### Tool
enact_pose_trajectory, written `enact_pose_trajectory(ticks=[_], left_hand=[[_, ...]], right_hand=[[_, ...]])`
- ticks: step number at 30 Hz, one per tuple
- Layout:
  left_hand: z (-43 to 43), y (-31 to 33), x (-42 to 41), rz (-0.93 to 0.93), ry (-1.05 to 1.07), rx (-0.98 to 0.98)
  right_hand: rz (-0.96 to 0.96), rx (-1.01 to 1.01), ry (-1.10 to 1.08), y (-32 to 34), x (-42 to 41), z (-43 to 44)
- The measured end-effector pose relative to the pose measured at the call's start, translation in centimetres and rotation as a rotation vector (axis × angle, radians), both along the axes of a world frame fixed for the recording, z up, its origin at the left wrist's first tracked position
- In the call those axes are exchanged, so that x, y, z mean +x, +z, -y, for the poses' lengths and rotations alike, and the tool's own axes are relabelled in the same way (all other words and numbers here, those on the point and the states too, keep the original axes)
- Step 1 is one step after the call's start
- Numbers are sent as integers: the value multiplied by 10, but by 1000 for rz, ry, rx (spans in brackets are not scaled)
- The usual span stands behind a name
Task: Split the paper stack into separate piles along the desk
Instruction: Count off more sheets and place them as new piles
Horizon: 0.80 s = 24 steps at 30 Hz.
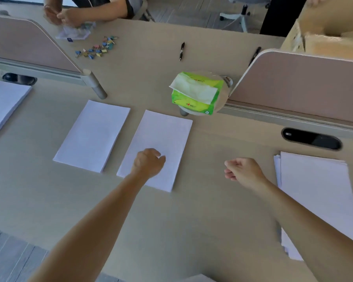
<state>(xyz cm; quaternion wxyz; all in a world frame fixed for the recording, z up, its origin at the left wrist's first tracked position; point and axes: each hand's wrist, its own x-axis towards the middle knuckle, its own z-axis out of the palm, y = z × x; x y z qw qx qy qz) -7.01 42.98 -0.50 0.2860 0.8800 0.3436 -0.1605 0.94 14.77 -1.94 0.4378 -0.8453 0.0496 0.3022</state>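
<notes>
My left hand (148,161) curls empty over the middle pile (163,137), perhaps touching it; my right hand (243,169), fisted empty, is near the paper stack (318,190).

We can read no text anywhere. The tissue pack (196,92), at one o'clock from the middle pile (163,135), bears small red print on its near face and a round green mark at its five o'clock corner. Both are too blurred to make out. The clear bag (73,32) at eleven o'clock carries a small dark tag, also illegible.
</notes>
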Motion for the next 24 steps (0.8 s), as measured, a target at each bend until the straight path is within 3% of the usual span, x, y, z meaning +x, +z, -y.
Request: enact_pose_trajectory(ticks=[7,10,13,17,24], left_hand=[[132,42,-9,-15,-191,-109],[201,42,-5,40,-227,-265],[262,27,-10,46,-192,-385],[337,1,-20,-61,-134,-453],[398,-32,-16,-135,92,-480]], right_hand=[[26,73,-141,51,-43,140],[10,53,-233,54,-53,208],[11,-49,-261,44,-61,270],[37,-354,-165,27,-65,339],[-93,-341,-100,-25,-52,386]])
